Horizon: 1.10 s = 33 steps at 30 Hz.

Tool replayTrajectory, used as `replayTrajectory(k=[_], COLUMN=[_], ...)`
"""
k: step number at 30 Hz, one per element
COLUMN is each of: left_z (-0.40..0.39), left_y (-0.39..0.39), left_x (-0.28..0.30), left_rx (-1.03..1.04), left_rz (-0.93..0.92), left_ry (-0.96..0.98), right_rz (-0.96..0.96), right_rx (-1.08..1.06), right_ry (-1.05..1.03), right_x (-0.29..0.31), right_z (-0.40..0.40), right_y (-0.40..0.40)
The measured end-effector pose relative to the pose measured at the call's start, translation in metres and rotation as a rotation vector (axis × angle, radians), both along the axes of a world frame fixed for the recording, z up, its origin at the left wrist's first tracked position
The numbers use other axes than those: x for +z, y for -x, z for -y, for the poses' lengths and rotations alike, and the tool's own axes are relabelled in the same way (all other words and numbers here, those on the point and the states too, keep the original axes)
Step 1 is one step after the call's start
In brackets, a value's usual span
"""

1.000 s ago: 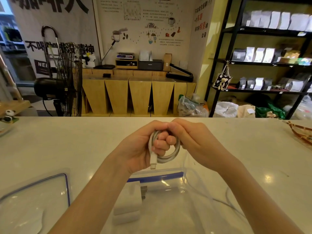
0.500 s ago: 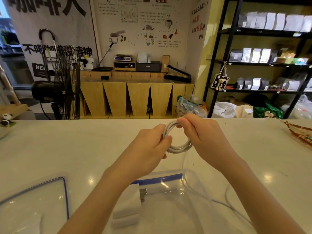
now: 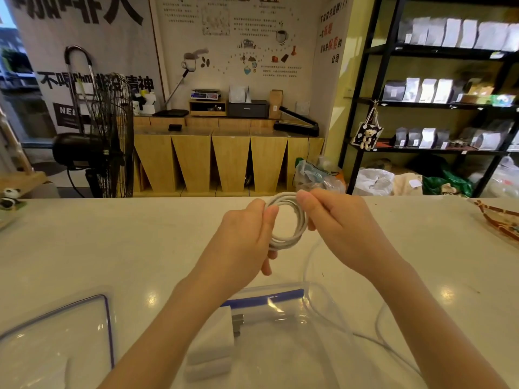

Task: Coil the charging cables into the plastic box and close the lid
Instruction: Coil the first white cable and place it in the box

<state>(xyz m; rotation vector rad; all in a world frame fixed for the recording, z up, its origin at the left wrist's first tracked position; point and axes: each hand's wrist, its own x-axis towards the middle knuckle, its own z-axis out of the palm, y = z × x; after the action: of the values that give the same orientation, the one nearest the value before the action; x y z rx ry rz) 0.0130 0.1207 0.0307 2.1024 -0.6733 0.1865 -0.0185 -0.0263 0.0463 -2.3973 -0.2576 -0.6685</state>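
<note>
A white charging cable (image 3: 297,234) is wound into a round coil held above the counter. My left hand (image 3: 244,237) pinches the coil's left side and my right hand (image 3: 339,228) grips its top and right side. Below them stands the clear plastic box (image 3: 323,310) with a blue strip on its far rim. Inside it lie white charger plugs (image 3: 213,338). The clear lid (image 3: 106,327) with a blue-purple edge lies flat at the lower left. A thin cable (image 3: 384,338) trails on the counter to the right of the box.
The pale counter (image 3: 112,242) stretches wide. A small panda figure (image 3: 9,196) sits at its far left edge and a woven tray (image 3: 500,217) at its far right. Behind the counter stand a black fan (image 3: 106,136), wooden cabinets and black shelves.
Both hands have risen and moved away from me with the cable. The coil has opened from a tight bunch in the fists into a wider round loop.
</note>
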Motion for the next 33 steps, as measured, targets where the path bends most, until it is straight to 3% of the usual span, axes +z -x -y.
replayTrajectory(k=[2, 4, 6, 8, 9, 11, 16, 20, 24, 28, 30, 33], left_z=[0.000, 0.001, 0.003, 0.005, 0.005, 0.005, 0.005, -0.005, -0.010, -0.002, -0.001, -0.003], left_y=[-0.002, -0.003, -0.002, 0.000, 0.000, 0.001, 0.002, -0.002, -0.005, 0.000, 0.001, 0.000], left_x=[-0.001, -0.003, -0.005, -0.005, -0.004, -0.003, -0.001, 0.003, 0.006, 0.001, 0.000, 0.002], left_rx=[0.100, 0.136, 0.126, 0.108, 0.092, 0.042, -0.036, -0.100, -0.115, -0.100, -0.119, -0.168], left_rz=[0.022, 0.034, 0.045, 0.011, -0.017, -0.081, -0.202, -0.226, -0.260, -0.255, -0.238, -0.236], left_ry=[-0.200, -0.327, -0.358, -0.331, -0.307, -0.250, -0.131, 0.063, 0.303, 0.311, 0.330, 0.383], right_rz=[-0.015, -0.013, -0.138, -0.389, -0.451, -0.418, -0.072, 0.079, 0.132, 0.329, 0.209, -0.246], right_rx=[-0.079, -0.101, -0.031, 0.170, 0.292, 0.427, 0.217, 0.125, 0.074, -0.047, -0.014, 0.295], right_ry=[0.075, -0.054, -0.409, -0.801, -0.888, -0.822, -0.413, -0.240, -0.252, -0.271, -0.487, -0.820], right_x=[0.001, 0.006, 0.015, 0.025, 0.026, 0.020, 0.003, -0.003, -0.004, -0.013, -0.013, -0.008], right_z=[0.002, 0.003, 0.003, 0.001, -0.001, -0.007, -0.020, -0.013, -0.005, -0.010, -0.010, -0.005], right_y=[0.003, 0.004, 0.002, 0.003, 0.006, 0.011, 0.008, 0.002, -0.003, -0.005, -0.006, -0.006])
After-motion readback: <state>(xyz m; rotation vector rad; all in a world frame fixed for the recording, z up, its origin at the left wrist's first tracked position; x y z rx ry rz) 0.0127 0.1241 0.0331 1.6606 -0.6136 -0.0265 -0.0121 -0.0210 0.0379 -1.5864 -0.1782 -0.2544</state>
